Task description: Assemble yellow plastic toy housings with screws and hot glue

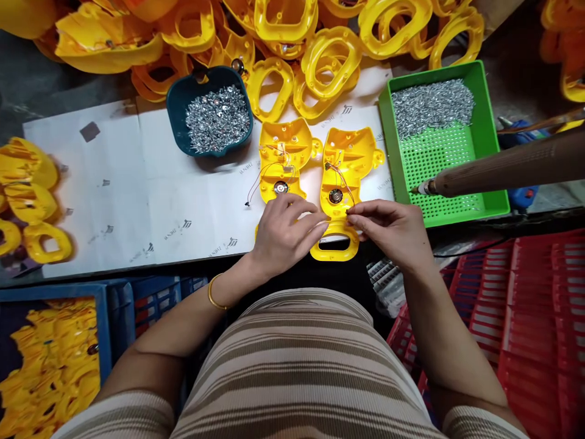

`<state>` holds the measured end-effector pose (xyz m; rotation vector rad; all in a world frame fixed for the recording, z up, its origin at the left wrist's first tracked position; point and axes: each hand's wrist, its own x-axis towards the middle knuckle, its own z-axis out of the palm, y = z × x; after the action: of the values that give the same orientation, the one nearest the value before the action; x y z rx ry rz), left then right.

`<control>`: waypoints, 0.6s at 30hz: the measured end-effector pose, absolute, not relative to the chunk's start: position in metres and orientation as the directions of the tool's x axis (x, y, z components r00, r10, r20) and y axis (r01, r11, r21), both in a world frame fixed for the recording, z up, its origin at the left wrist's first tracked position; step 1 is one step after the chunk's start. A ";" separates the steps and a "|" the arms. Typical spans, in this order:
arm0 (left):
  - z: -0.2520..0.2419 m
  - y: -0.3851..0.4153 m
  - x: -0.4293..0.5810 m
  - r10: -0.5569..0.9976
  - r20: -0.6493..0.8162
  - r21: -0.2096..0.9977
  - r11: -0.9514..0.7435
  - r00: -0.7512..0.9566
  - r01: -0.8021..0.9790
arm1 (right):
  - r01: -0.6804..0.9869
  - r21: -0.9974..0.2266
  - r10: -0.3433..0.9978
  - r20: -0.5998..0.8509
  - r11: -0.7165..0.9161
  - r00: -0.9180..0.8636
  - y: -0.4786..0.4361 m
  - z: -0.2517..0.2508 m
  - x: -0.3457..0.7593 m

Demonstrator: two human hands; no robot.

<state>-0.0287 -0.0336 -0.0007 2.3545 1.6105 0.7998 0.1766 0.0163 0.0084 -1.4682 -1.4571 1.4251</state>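
Two yellow plastic half-shells with wires and a round speaker inside lie side by side, the left shell (286, 143) and the right shell (347, 149). A yellow ring-shaped handle (335, 256) forms the lower end of the right one. My right hand (393, 228) pinches a small dark connector (350, 211) at the end of thin wires, over the right shell's lower edge. My left hand (290, 235) covers the bottom of the left shell. Its thumb and forefinger close together at the right shell's left edge; what they hold, if anything, is hidden.
A dark teal bin (171, 113) of screws stands left of the shells, a green basket (500, 146) of screws to the right. A screwdriver tool (493, 164) reaches over the basket. Yellow parts (329, 61) pile up behind. Blue crate (105, 329) and red crates (534, 317) flank me.
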 end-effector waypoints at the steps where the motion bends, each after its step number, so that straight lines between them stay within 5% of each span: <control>1: -0.003 -0.038 -0.028 0.907 0.305 0.399 -0.400 0.291 0.825 | 0.321 -0.936 0.958 -0.215 -0.147 -0.190 0.016 0.007 0.175; 7: -0.008 -0.052 -0.024 0.910 0.195 0.318 -0.412 0.367 0.854 | 0.529 -0.837 0.967 0.003 0.142 -0.255 0.014 -0.003 0.167; 18: -0.015 -0.055 -0.025 0.893 0.137 0.327 -0.450 0.429 0.831 | 0.602 -0.741 0.950 0.167 0.299 -0.266 0.006 -0.020 0.172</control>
<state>-0.0245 -0.0551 -0.0154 2.4716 1.5141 0.4315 0.1722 0.0063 -0.0201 -1.3772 -1.9663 0.7430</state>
